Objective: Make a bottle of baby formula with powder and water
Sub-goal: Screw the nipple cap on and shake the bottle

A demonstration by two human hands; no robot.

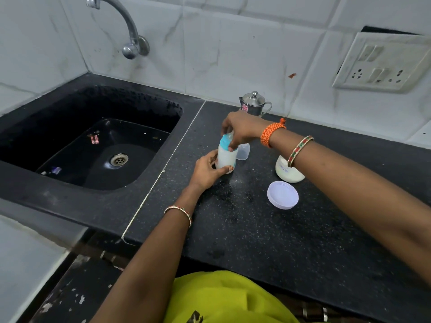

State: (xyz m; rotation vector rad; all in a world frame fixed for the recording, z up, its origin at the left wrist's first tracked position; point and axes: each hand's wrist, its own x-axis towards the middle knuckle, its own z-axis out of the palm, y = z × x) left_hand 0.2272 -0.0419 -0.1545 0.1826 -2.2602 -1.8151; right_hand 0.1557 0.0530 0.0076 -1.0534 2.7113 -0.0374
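Capping step: left hand fingers grip the milky bottle on the bench, right hand fingers pinch its teal collar; next, probably tighten, then shake.

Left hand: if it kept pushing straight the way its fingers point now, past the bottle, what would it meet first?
The left hand already grips the baby bottle, so that is met first. Beyond it, roughly on the same line, stands the clear cap just behind the bottle, though depth is hard to judge from this single view.

counter | bottle | cap | jar | lid | jug
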